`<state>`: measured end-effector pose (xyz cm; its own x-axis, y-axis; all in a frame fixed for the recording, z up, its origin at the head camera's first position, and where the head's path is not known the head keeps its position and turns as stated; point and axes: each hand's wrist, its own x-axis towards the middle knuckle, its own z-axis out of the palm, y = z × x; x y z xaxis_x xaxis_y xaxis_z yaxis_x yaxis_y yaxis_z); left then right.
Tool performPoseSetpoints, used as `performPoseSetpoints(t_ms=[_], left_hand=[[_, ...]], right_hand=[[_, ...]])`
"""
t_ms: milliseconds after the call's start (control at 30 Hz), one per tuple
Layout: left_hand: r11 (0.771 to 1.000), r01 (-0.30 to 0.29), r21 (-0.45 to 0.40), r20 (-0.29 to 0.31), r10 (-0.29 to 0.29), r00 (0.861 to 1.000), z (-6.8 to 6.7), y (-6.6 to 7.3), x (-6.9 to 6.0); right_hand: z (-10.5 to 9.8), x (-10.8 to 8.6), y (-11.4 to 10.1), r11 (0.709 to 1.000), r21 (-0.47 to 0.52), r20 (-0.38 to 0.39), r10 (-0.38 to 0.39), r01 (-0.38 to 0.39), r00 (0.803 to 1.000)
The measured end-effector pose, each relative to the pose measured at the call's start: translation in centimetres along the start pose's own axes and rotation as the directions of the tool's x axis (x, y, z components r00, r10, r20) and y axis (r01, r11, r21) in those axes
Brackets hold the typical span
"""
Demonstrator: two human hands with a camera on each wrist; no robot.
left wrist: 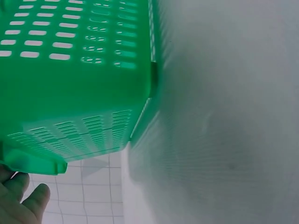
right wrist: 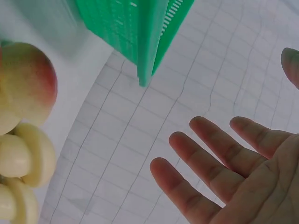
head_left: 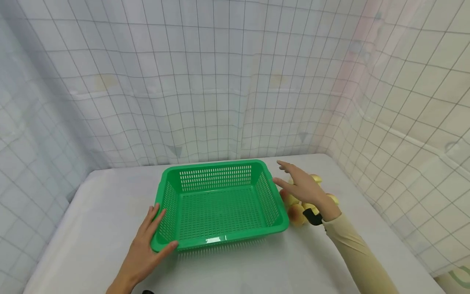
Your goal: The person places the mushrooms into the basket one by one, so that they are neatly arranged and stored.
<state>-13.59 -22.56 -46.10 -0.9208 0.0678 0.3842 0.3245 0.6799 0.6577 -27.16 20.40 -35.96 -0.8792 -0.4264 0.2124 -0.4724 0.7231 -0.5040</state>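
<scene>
A green plastic basket (head_left: 220, 239) with slotted walls stands on the white table, with nothing inside it. My left hand (head_left: 141, 249) is at its front left corner, fingers spread over the left rim and thumb by the front rim. In the left wrist view, part of the left hand (left wrist: 21, 200) shows beside the basket's rim (left wrist: 35, 165). Beyond the right rim hovers my right hand (head_left: 302, 185), fingers extended and holding nothing. The right wrist view shows the right hand (right wrist: 233, 177) apart from the basket (right wrist: 147, 42), palm in sight.
Right of the basket, partly under my right hand, lie several red-and-yellow peach-like fruits (head_left: 296, 215). Pale yellow mushroom-shaped pieces (right wrist: 39, 156) lie close to a peach-like fruit (right wrist: 32, 79). Grid-patterned white curtains (head_left: 205, 90) surround the table (head_left: 99, 216).
</scene>
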Motion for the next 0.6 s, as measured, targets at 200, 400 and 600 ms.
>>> performPoseSetpoints(t_ms=[200,400,600], left_hand=[[1.000,0.013,-0.018,-0.046,-0.014,0.999,0.4,-0.1,-0.2],[0.997,-0.023,-0.079,-0.100,0.015,0.995,0.8,-0.2,-0.2],[0.990,-0.029,-0.140,-0.125,0.012,0.992,1.3,-0.3,-0.2]], right_hand=[[-0.9,-1.2,2.9,0.995,0.047,-0.098,0.088,-0.084,0.991],[-1.7,-2.7,5.5,0.986,0.058,-0.193,0.165,-0.157,0.967],[-2.2,-4.6,8.1,0.976,0.039,-0.250,0.218,-0.215,0.943]])
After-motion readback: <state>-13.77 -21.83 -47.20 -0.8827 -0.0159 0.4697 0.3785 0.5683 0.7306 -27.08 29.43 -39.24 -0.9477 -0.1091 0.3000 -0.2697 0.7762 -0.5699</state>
